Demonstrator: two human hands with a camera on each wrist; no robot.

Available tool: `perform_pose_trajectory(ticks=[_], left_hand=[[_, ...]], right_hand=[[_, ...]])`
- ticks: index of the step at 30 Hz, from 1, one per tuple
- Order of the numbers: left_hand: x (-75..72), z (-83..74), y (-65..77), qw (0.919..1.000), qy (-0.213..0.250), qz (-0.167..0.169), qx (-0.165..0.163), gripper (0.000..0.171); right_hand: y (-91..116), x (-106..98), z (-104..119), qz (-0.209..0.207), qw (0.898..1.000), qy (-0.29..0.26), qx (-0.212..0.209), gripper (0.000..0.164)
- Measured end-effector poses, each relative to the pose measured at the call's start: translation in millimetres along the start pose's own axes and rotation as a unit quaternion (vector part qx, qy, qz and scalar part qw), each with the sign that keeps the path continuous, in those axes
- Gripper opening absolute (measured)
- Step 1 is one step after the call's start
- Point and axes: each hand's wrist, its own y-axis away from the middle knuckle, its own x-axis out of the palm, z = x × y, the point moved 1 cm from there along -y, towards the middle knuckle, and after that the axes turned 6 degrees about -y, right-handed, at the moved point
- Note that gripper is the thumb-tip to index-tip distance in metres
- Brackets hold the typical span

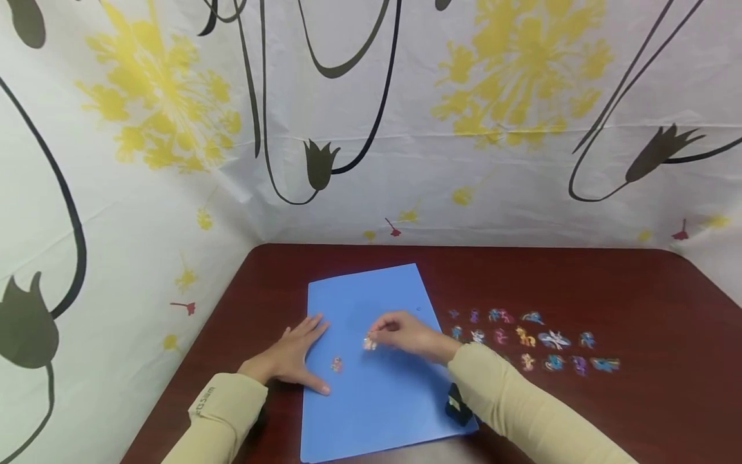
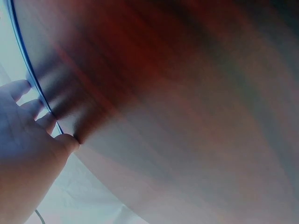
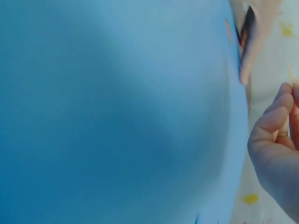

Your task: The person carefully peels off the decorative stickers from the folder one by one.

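A blue folder (image 1: pixel 382 406) lies on the dark red table. My left hand (image 1: pixel 292 354) rests with spread, straight fingers on its left edge, the thumb beside a small pink-and-orange pony sticker (image 1: pixel 337 364) lying on the folder. Over the middle of the folder, my right hand (image 1: pixel 408 334) pinches a small pale pony sticker (image 1: pixel 369 342) between thumb and fingertips. In the right wrist view only a thin edge of that sticker (image 3: pixel 290 72) shows above the fingers. The left wrist view has the left hand (image 2: pixel 28 140) at the folder's rim.
Several colourful pony stickers (image 1: pixel 554 339) lie in rows on the table (image 1: pixel 655 290), right of the folder. Some are hidden behind the right sleeve (image 1: pixel 522 393). A small black device (image 1: pixel 458 406) sits at the right forearm. A patterned white cloth (image 1: pixel 371 129) hangs behind the table.
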Motion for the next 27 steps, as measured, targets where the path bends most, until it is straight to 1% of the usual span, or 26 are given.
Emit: perform_pose_trajectory(ticks=[3, 6, 11, 14, 19, 21, 24, 27], left_hand=[[-2.3, 1.5, 0.0, 1.0000, 0.000, -0.003, 0.003, 0.115], [-3.7, 2.5, 0.1, 1.0000, 0.001, -0.006, 0.004, 0.115], [-1.2, 0.1, -1.7, 0.9999, 0.008, -0.005, 0.012, 0.115], [0.3, -1.9, -1.9, 0.9998, 0.012, -0.003, 0.017, 0.115], [0.5, -2.9, -1.1, 0.9997, 0.017, -0.006, 0.019, 0.114], [0.3, -2.8, -1.1, 0.9996, 0.020, -0.006, 0.019, 0.114], [0.8, -1.6, -1.5, 0.9996, 0.018, -0.005, 0.023, 0.115], [0.8, -1.1, -1.6, 0.9995, 0.017, -0.006, 0.025, 0.115]], right_hand=[[17, -20, -3, -0.015, 1.000, 0.011, -0.018, 0.020], [36, -41, -11, -0.033, 0.999, 0.016, -0.034, 0.020], [76, -76, -35, -0.061, 0.996, 0.044, -0.044, 0.019], [100, -92, -47, -0.075, 0.995, 0.052, -0.033, 0.020], [126, -107, -58, -0.078, 0.996, 0.035, 0.004, 0.024], [134, -110, -59, -0.072, 0.997, 0.041, 0.008, 0.023], [143, -113, -62, -0.069, 0.995, 0.065, 0.007, 0.020], [151, -115, -65, -0.079, 0.992, 0.094, 0.012, 0.017]])
